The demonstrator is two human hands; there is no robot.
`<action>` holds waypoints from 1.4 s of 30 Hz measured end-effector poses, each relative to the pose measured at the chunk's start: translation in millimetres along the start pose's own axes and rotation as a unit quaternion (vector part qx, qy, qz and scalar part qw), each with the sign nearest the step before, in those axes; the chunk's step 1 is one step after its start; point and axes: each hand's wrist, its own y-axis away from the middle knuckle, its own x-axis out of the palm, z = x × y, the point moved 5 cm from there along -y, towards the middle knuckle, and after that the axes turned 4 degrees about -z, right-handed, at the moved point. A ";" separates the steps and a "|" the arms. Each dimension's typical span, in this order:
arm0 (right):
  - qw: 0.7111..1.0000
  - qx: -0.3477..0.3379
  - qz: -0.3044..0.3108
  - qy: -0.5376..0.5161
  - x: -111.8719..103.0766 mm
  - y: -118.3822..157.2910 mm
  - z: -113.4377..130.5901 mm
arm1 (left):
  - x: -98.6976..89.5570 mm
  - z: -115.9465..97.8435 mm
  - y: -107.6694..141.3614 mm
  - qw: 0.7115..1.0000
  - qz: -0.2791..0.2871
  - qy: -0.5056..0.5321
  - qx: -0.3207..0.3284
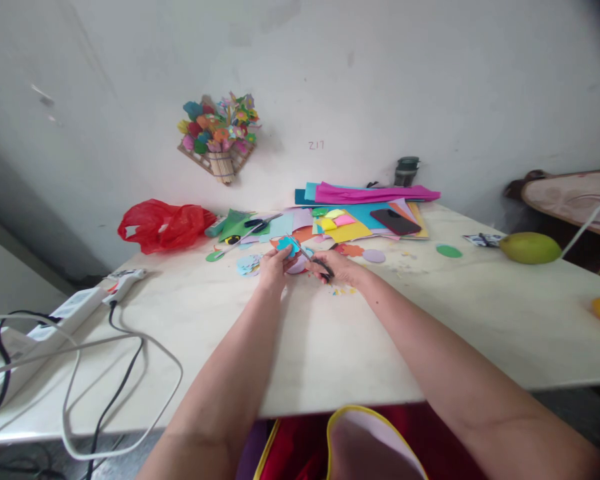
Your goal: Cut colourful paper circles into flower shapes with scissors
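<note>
My left hand pinches a small blue paper cutout with a scalloped edge. A pair of scissors with dark handles is in my right hand, its fingers wrapped round the handles. The blades point up and left, close to the paper's right edge; whether they touch it I cannot tell. Just left of my left hand lies a heap of pale blue paper pieces. Under and between my hands is a lilac paper circle, partly hidden. Tiny paper scraps are scattered below my right hand.
Coloured paper sheets and a phone lie toward the wall. A second pair of scissors and a red plastic bag are at the back left. Power strips with loose cables occupy the left; a mango sits right.
</note>
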 end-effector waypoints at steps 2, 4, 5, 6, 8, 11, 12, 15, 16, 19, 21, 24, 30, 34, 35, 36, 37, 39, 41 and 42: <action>1.000 -0.002 -0.003 0.004 -0.5 -0.3 -0.2 | -0.1 -0.1 -0.1 1.000 -0.001 -0.001 0.000; 1.000 -0.004 -0.005 0.005 -1.1 -1.3 -1.0 | -0.5 0.4 -0.7 1.000 -0.003 -0.003 -0.001; 1.000 -0.004 -0.005 0.005 -1.4 -1.9 -1.6 | -0.7 0.6 -1.2 1.000 -0.002 -0.005 0.000; 1.000 -0.004 -0.006 0.004 -1.6 -2.6 -2.2 | -1.0 0.8 -1.8 1.000 -0.001 -0.006 0.001; 1.000 -0.002 -0.006 0.005 -1.8 -3.8 -3.1 | -1.4 1.0 -2.9 1.000 0.003 -0.010 0.004; 1.000 0.001 -0.007 0.008 -1.8 -4.7 -3.4 | -2.2 0.5 -4.3 1.000 0.009 -0.023 0.007; 1.000 0.000 -0.008 0.008 -1.8 -4.6 -3.0 | -2.5 0.2 -4.7 1.000 0.011 -0.027 0.007; 1.000 -0.006 -0.010 0.010 -2.2 -3.6 -1.1 | -2.4 -1.2 -5.4 0.999 0.021 -0.038 0.010; 1.000 -0.006 -0.010 0.009 -2.3 -3.1 -0.6 | -2.1 -2.0 -5.5 0.999 0.026 -0.040 0.013; 1.000 -0.003 -0.009 0.007 -2.6 -2.2 -0.1 | -0.5 -4.2 -5.6 0.997 0.042 -0.052 0.030; 1.000 -0.004 -0.008 0.007 -2.8 -2.5 -0.4 | 0.7 -5.4 -5.5 0.996 0.053 -0.063 0.043; 1.000 -0.007 -0.004 0.006 -3.3 -4.1 -1.9 | 2.1 -6.3 -4.9 0.994 0.064 -0.071 0.060; 1.000 -0.007 -0.006 0.011 -5.6 -5.9 -5.2 | 4.0 -7.4 -4.1 0.992 0.070 -0.070 0.077; 1.000 -0.013 0.002 0.003 -5.1 -6.6 -4.7 | 5.7 -9.5 -4.9 0.990 0.077 -0.074 0.097; 1.000 -0.014 0.004 0.002 -4.9 -6.7 -4.6 | 6.2 -10.3 -5.1 0.988 0.082 -0.077 0.106; 1.000 -0.013 0.005 0.002 -4.9 -6.6 -4.4 | 6.6 -11.0 -5.3 0.986 0.086 -0.080 0.116; 1.000 -0.012 0.005 0.002 -4.9 -6.3 -4.2 | 6.8 -11.6 -5.7 0.985 0.088 -0.085 0.124; 1.000 -0.009 0.004 0.005 -4.9 -5.2 -3.3 | 6.6 -12.4 -6.6 0.981 0.088 -0.097 0.140; 1.000 -0.007 0.002 0.008 -4.8 -3.7 -2.2 | 5.5 -12.4 -8.1 0.978 0.082 -0.114 0.154; 1.000 -0.006 0.000 0.009 -4.7 -3.0 -1.6 | 4.8 -12.2 -8.9 0.976 0.077 -0.124 0.160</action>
